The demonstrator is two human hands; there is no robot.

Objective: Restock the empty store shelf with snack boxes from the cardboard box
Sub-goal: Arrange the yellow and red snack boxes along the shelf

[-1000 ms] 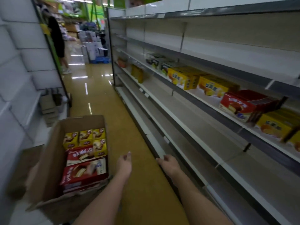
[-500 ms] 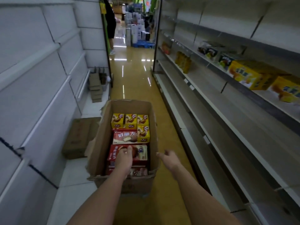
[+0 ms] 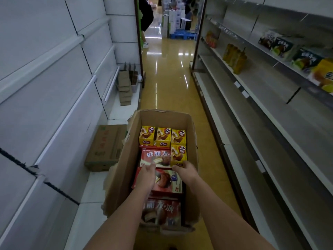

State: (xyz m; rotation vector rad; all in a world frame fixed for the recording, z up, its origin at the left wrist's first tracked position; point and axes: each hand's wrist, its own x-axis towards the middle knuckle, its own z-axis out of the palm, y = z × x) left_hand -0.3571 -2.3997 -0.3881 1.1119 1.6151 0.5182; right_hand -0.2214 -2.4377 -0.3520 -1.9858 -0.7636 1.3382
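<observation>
In the open cardboard box on the aisle floor, both hands are down among the snack boxes. Left hand: lies on the middle red box, fingertips at that box's far edge; whether they curl over the edge cannot be told. Right hand: fingers bent down at the far right corner of the same red box, just beside the nearest yellow box; grip not clear either. Nearest in the carton: another red box, partly behind the forearms. Beyond the hands: a third red box with white lettering, then a row of three yellow boxes against the far wall. Left of the carton: a closed brown carton on the base ledge of white shelving. Right: grey store shelf, lower tiers bare; upper tier carries a few dark and yellow packs. Far end: stacked goods on a blue pallet, a person standing partly in view.
</observation>
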